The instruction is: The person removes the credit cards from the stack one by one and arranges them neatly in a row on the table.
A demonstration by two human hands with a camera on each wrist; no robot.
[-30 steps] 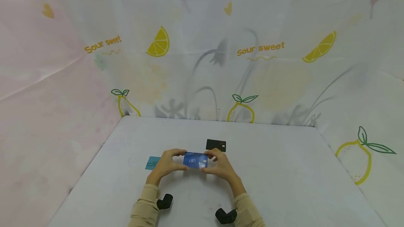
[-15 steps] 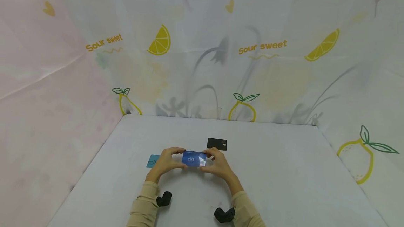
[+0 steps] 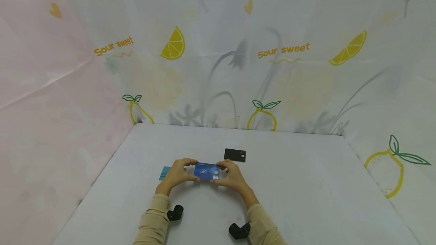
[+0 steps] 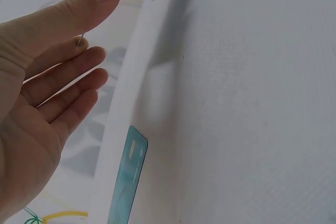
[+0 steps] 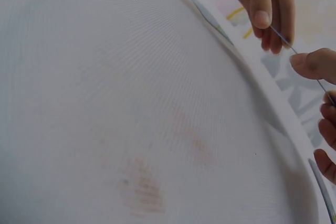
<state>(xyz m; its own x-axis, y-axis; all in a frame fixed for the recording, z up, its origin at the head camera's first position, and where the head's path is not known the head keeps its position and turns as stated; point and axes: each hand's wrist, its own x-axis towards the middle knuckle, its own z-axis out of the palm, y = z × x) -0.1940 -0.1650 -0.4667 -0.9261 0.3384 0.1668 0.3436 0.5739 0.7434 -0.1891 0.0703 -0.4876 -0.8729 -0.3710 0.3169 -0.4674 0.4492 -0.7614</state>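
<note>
A blue card (image 3: 206, 171) printed "VIP", with a chip near its right end, is held up over the white table between both hands. My left hand (image 3: 178, 174) pinches its left end between thumb and fingers. At the right end, the thumb and fingers of my right hand (image 3: 234, 177) grip the card. Seen edge-on in the right wrist view, the card (image 5: 282, 39) is a thin line. A teal card (image 3: 164, 173) lies on the table, partly hidden behind my left hand. Just beyond the right hand lies a black card (image 3: 235, 155) with a chip.
The white table (image 3: 299, 188) extends back to a patterned curtain (image 3: 218, 75) with lemons on it. Black wrist devices (image 3: 240, 231) are worn on both forearms, by the beige sleeves. Faint reddish stains (image 5: 147, 184) mark the tabletop in the right wrist view.
Both hands and the blue card have shifted slightly left, so the left hand covers more of the teal card. The grip at both ends stays the same.
</note>
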